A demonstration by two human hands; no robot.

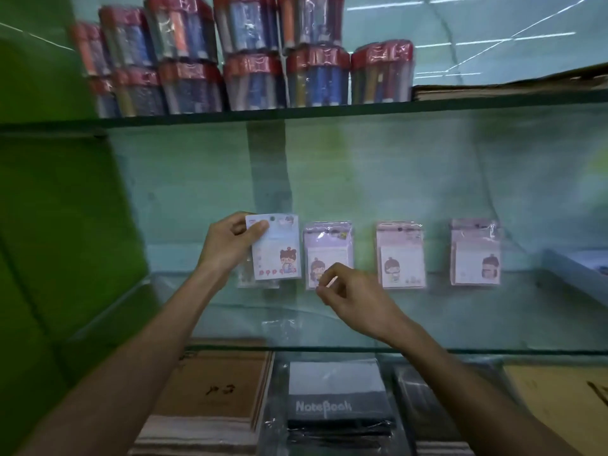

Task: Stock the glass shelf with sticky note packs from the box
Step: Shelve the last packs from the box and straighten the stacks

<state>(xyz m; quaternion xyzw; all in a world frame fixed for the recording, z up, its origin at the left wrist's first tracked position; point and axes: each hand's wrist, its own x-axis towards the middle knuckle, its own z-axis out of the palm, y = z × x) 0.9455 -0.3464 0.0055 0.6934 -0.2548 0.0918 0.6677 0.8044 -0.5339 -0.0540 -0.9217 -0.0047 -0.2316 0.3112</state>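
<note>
My left hand (230, 245) grips the upper left corner of a sticky note pack (279, 255) with a cartoon girl, holding it upright at the back of the glass shelf (460, 317). To its right, three more packs stand against the back wall: one (329, 248) partly behind my right hand, one (401, 255), and one (475, 255). My right hand (348, 297) hovers in front of the second pack, fingers loosely curled, holding nothing that I can see. The box is out of view.
The upper glass shelf (362, 110) carries stacked pen packs (256, 60) with red tops and a flat cardboard piece (510, 88). Below the shelf lie brown notebooks (214, 390) and a wrapped pack marked "NoteBook" (335, 399). A green wall (49, 225) closes the left.
</note>
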